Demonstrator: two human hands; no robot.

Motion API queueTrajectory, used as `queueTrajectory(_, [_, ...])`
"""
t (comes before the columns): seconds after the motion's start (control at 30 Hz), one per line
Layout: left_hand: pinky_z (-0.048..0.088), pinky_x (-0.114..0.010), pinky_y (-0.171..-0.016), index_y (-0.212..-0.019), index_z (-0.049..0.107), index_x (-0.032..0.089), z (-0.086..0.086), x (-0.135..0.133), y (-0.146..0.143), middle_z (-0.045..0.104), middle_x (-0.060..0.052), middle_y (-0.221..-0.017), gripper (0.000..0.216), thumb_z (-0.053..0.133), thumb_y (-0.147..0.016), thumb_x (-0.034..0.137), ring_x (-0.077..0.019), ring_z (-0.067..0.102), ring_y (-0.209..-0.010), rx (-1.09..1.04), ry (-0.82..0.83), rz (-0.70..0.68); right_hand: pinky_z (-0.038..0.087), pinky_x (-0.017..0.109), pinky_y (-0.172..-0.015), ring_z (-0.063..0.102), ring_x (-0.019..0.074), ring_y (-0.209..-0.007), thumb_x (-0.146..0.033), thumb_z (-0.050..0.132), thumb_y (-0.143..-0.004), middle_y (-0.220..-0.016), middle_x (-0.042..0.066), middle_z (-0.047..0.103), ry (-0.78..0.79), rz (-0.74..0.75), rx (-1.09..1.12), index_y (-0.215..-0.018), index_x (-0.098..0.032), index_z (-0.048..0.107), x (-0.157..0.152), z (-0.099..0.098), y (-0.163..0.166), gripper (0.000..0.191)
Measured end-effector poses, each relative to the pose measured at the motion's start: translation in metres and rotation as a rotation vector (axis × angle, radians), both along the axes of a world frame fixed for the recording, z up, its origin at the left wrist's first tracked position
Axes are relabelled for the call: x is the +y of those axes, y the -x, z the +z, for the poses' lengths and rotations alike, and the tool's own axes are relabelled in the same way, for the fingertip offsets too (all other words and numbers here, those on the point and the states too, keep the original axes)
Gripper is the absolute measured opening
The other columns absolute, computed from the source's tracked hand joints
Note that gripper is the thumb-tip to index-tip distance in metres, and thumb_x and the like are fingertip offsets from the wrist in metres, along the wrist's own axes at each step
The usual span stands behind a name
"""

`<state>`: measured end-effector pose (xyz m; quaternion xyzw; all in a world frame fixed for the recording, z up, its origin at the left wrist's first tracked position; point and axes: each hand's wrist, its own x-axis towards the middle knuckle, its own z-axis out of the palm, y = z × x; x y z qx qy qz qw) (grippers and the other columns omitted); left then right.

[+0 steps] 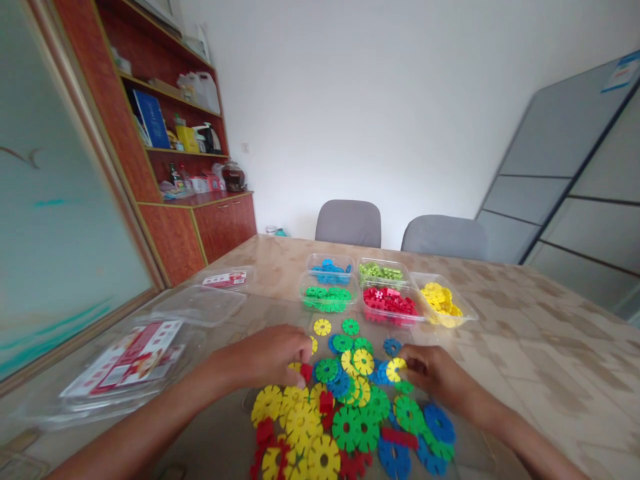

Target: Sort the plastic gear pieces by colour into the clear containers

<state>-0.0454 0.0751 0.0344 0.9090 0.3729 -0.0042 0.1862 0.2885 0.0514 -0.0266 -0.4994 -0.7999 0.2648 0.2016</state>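
As we seemingly pick through the pile [356, 433] | our left hand [277, 357] pinches a red piece [306, 373] at its edge | our right hand [433, 370] curls at a yellow disc [395, 365] (grip unclear) | next needs fingertip precision

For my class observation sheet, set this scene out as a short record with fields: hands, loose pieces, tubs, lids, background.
Left hand: fingertips at a small red piece; firmness of grip unclear
Right hand: fingertips at the edge of a yellow disc; grip unclear
Loose pieces: notched discs in yellow, green and blue, with red pieces among them
Tubs: five clear tubs, holding blue, light green, green, red and yellow pieces
Lids: clear lids at the table's left side
Background: two grey chairs, wooden shelves
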Motion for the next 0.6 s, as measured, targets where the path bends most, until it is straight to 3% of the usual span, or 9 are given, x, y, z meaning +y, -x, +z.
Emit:
queueTrajectory(0.17, [0.035,-0.025,-0.065,-0.096,0.056,0.022,-0.005,-0.011,0.0,0.062,0.001,-0.1,0.044,0.081,-0.062,0.033,-0.0226,0.057,-0.088,0.179,0.037,-0.001,0.023,0.023,-0.049,0.035,0.0102,-0.053,-0.032,0.047,-0.087,-0.057,-0.005,0.04,-0.02,0.012,-0.026,-0.065,-0.018,0.049,0.002,-0.002,-0.006,0.027])
queueTrajectory(0.4, [0.032,-0.022,-0.061,-0.095,0.049,0.023,-0.015,-0.008,-0.009,0.056,0.004,-0.088,0.04,0.076,-0.066,0.016,-0.0175,0.054,-0.08,0.098,0.053,-0.027,0.024,0.025,-0.05,0.038,0.011,-0.052,-0.031,0.044,-0.089,-0.056,-0.004,0.045,-0.151,-0.057,-0.133,-0.063,-0.019,0.046,0.001,0.009,-0.007,0.029])
queueTrajectory(0.6, [0.027,-0.022,-0.053,-0.097,0.047,0.023,-0.002,-0.007,-0.009,0.049,0.006,-0.073,0.036,0.058,-0.07,0.003,-0.0141,0.05,-0.068,0.006,0.106,-0.028,0.026,0.023,-0.049,0.037,0.0106,-0.055,-0.033,0.045,-0.092,-0.058,-0.004,0.042,-0.034,0.078,0.034,-0.064,-0.018,0.047,-0.022,0.027,0.024,0.031])
